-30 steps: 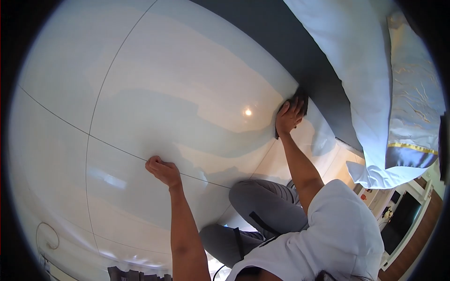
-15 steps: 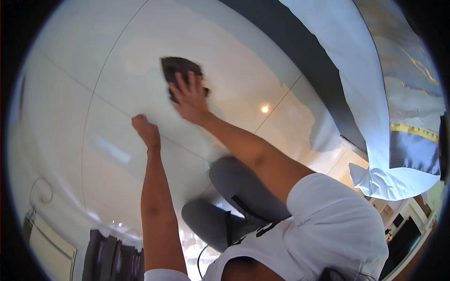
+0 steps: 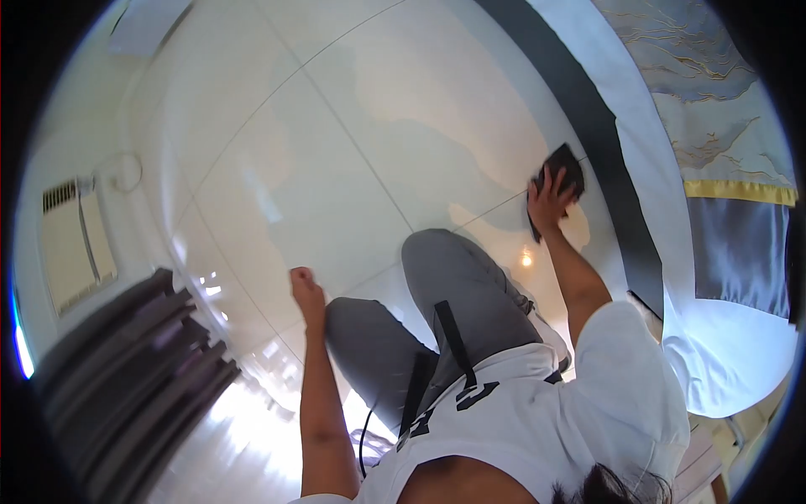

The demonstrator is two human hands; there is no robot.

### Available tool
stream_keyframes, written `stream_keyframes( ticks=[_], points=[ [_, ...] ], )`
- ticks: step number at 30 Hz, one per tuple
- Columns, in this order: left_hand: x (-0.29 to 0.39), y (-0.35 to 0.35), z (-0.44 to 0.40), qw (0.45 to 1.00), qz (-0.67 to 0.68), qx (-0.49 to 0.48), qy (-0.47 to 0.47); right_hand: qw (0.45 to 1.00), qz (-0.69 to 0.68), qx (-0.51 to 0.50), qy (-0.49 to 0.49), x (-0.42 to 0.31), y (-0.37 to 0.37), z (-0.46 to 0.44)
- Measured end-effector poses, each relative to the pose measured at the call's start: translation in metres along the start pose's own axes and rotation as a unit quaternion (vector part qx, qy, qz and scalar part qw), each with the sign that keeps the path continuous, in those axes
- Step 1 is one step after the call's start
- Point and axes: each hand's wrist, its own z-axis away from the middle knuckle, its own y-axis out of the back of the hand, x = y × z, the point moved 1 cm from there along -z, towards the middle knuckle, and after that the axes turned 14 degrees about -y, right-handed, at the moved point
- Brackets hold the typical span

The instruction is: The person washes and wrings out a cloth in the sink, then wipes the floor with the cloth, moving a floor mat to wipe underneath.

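My right hand [image 3: 550, 203] holds a dark cloth [image 3: 572, 170] down on the glossy floor tiles [image 3: 336, 193], its fingers apart across the top. Part of the cloth sticks out beyond the fingers and a strip hangs out beside the wrist. The palm side is hidden. Hand and cloth are close to the dark base strip [image 3: 598, 172] of the bed. On the left, my left hand [image 3: 307, 287] is closed in a fist near my knee, apparently resting on the floor. Nothing shows in it.
White bedding [image 3: 651, 160] and a patterned cover [image 3: 709, 92] with a yellow band hang at the right. Grey curtains [image 3: 126, 386] hang at the lower left. A beige panel with a vent [image 3: 75, 244] stands at the left. My bent knees [image 3: 441, 260] are between my arms.
My right hand has swept the dark cloth rightward across the floor to beside the bed base. The view has turned; my left fist stays closed and appears lower in view.
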Motion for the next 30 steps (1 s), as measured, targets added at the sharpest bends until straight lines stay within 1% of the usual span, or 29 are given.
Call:
stream_keyframes(
  ticks=[1,2,3,4,5,6,7,9,10,12,13,15,16,18,19,20,22,23,25,26,27,28,30],
  points=[
    [-0.013,0.018,0.014,0.999,-0.004,0.040,0.000,1.000,-0.002,-0.004,-0.023,-0.022,-0.009,-0.018],
    [-0.023,0.035,0.030,0.997,-0.007,0.077,0.002,0.999,0.025,-0.012,0.045,-0.048,-0.008,-0.032],
    [-0.028,0.050,0.050,0.995,-0.011,0.094,0.041,0.992,0.004,0.005,0.126,-0.078,-0.009,-0.037],
    [-0.034,0.060,0.068,0.990,-0.015,0.115,0.080,0.984,0.009,0.011,0.175,-0.112,-0.007,-0.030],
    [-0.054,0.065,0.092,0.982,0.002,0.123,0.144,0.972,-0.053,-0.004,0.230,-0.147,-0.008,-0.019],
    [-0.059,0.069,0.115,0.977,0.013,0.130,0.171,0.944,-0.076,0.013,0.320,-0.176,-0.015,0.000],
    [-0.062,0.067,0.139,0.976,-0.010,0.137,0.169,0.890,-0.078,0.049,0.447,-0.202,-0.036,0.021],
    [-0.074,0.044,0.189,0.973,-0.045,0.145,0.175,0.837,-0.130,-0.073,0.526,-0.238,-0.018,0.087],
    [-0.078,0.028,0.218,0.970,-0.060,0.140,0.189,0.791,-0.133,-0.110,0.587,-0.244,-0.007,0.109],
    [-0.045,0.018,0.251,0.950,0.106,0.084,0.282,0.768,-0.158,-0.111,0.611,-0.248,-0.007,0.116],
    [-0.032,0.022,0.267,0.943,0.102,0.087,0.304,0.761,-0.161,-0.096,0.621,-0.249,-0.004,0.115],
    [-0.013,0.018,0.280,0.895,0.190,0.086,0.393,0.760,-0.167,-0.091,0.621,-0.251,-0.006,0.115],
    [-0.002,0.021,0.279,0.888,0.188,0.102,0.407,0.763,-0.158,-0.086,0.621,-0.251,-0.009,0.117],
    [0.025,0.030,0.282,0.830,0.377,0.177,0.371,0.763,-0.148,-0.066,0.626,-0.251,-0.011,0.118],
    [0.040,0.034,0.281,0.819,0.398,0.189,0.367,0.763,-0.145,-0.064,0.627,-0.251,-0.009,0.119],
    [0.051,0.040,0.284,0.813,0.394,0.204,0.377,0.761,-0.139,-0.056,0.631,-0.252,-0.009,0.120],
    [0.074,0.045,0.294,0.817,0.409,0.158,0.376,0.756,-0.124,-0.053,0.640,-0.251,-0.009,0.119],
    [0.081,0.048,0.304,0.814,0.406,0.154,0.386,0.745,-0.126,-0.054,0.653,-0.251,-0.009,0.120],
    [0.102,0.067,0.309,0.824,0.373,0.172,0.390,0.752,-0.122,-0.039,0.646,-0.251,-0.009,0.120],
    [0.109,0.077,0.312,0.830,0.358,0.182,0.388,0.743,-0.125,-0.042,0.657,-0.251,-0.009,0.120],
    [0.111,0.084,0.316,0.827,0.353,0.204,0.388,0.744,-0.127,-0.034,0.655,-0.252,-0.008,0.120],
    [0.115,0.086,0.317,0.844,0.324,0.221,0.366,0.748,-0.128,-0.027,0.651,-0.251,-0.009,0.121],
    [0.104,0.066,0.333,0.855,0.286,0.206,0.380,0.744,-0.131,-0.026,0.655,-0.250,-0.010,0.121]
  ],
)
